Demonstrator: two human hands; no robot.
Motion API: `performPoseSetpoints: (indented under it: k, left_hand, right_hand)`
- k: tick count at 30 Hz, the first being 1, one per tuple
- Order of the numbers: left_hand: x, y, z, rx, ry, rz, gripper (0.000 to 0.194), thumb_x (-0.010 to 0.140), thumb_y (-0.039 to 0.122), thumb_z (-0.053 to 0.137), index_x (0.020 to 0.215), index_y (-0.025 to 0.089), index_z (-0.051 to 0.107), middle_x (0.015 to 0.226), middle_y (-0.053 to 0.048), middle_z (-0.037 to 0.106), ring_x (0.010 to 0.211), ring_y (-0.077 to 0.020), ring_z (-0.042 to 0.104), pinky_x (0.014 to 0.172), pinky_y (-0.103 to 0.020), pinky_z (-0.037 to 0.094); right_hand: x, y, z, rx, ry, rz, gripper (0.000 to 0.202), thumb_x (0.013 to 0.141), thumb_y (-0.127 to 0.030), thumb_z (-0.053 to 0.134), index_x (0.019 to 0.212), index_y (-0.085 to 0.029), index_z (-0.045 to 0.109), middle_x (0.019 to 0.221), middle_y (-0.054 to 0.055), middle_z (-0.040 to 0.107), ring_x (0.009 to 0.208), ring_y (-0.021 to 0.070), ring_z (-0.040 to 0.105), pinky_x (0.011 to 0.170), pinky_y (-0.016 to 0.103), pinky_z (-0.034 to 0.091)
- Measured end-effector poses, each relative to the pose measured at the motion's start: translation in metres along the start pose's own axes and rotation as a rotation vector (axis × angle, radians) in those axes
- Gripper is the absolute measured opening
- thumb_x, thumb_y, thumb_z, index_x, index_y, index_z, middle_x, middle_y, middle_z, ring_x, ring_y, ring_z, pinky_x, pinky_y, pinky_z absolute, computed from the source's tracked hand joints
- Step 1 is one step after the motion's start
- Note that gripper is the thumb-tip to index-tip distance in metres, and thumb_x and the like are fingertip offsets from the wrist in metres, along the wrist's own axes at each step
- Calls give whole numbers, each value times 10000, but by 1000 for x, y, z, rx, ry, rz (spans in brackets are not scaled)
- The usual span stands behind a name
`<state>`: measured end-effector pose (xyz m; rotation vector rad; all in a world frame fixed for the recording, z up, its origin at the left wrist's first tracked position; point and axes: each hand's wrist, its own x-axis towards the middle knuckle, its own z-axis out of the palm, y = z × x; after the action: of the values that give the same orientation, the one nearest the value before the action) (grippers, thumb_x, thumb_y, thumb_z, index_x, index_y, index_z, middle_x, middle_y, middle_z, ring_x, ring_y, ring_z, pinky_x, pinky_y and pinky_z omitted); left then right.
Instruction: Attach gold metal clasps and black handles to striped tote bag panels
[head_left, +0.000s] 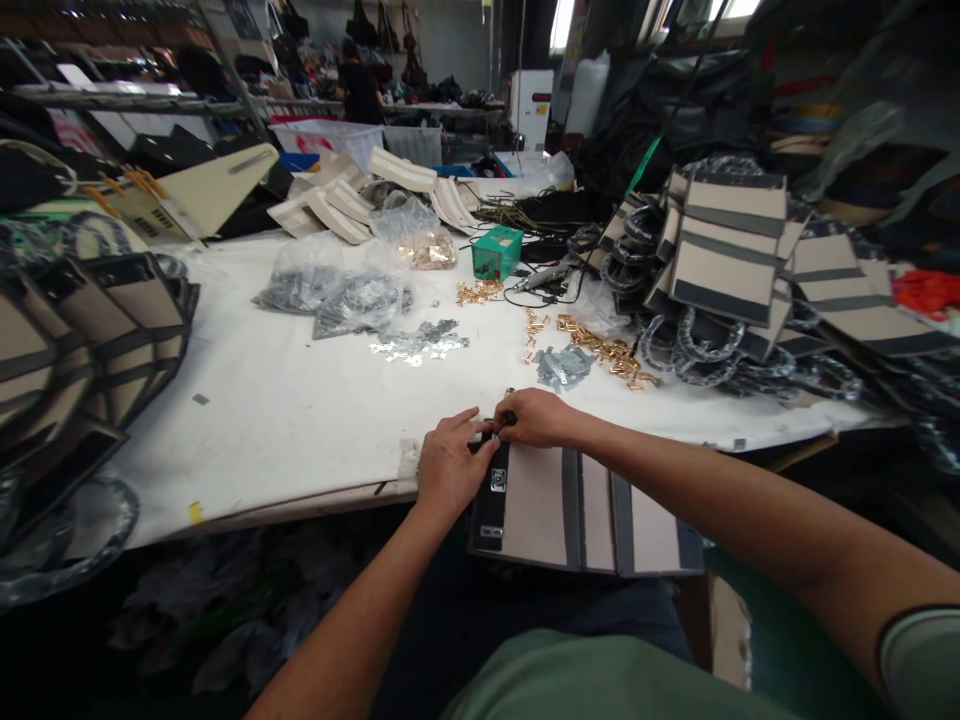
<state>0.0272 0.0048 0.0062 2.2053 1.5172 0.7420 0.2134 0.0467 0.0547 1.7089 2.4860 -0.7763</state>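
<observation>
A beige panel with dark grey bands (536,505) lies across my lap at the table's front edge. Metal plates (498,480) show on its black left strip. At the top of that strip, my left hand (455,458) presses with thumb and fingers bent inward. My right hand (534,417) pinches at the same corner, its fingertips touching those of the left. Whatever small part sits between the fingertips is too hidden to make out.
On the white table (262,400) lie silvery plates (424,343), grey plates (564,367), gold-coloured hardware (611,350) and a green box (496,254). Banded panels are piled left (127,300) and right (731,240). A person (360,90) is in the background.
</observation>
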Motion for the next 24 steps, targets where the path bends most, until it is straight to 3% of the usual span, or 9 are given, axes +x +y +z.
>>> performPoseSetpoints:
  k: [4, 7, 11, 15, 24]
  left_hand:
    - [7, 5, -9, 47, -58, -172, 400, 805, 346, 751, 1184, 231, 701, 1111, -67, 758, 1087, -297, 652, 953, -457, 520]
    - [18, 3, -16, -20, -256, -299, 493, 740, 368, 785, 1208, 242, 694, 984, -38, 771, 948, -263, 695, 852, -388, 535]
    - [37, -12, -23, -113, -474, -322, 482, 676, 341, 802, 1140, 225, 750, 960, -21, 785, 867, -215, 706, 736, -296, 518]
    - [50, -19, -23, -120, -546, -328, 315, 693, 341, 780, 972, 197, 811, 817, -11, 774, 742, -178, 672, 652, -263, 487]
    - [66, -13, -21, -29, -602, -374, 263, 588, 366, 830, 808, 224, 820, 669, 10, 707, 673, -180, 630, 623, -278, 461]
  right_hand:
    - [-1, 2, 3, 68, 26, -5, 220, 767, -328, 696, 969, -272, 763, 961, 9, 754, 881, 196, 653, 656, 261, 365]
    - [1, 2, 7, 120, 30, 34, 223, 705, -316, 730, 916, -245, 746, 910, 21, 741, 832, 199, 641, 635, 265, 348]
    - [8, 3, 13, 206, 39, 16, 197, 665, -285, 735, 854, -233, 740, 863, 25, 719, 794, 194, 625, 629, 270, 346]
    - [8, 5, 16, 251, 45, 31, 186, 645, -258, 720, 828, -234, 736, 874, 23, 711, 791, 195, 617, 631, 276, 353]
    - [7, 6, 16, 279, 41, 17, 180, 632, -248, 697, 809, -223, 724, 840, 19, 696, 769, 188, 601, 623, 275, 358]
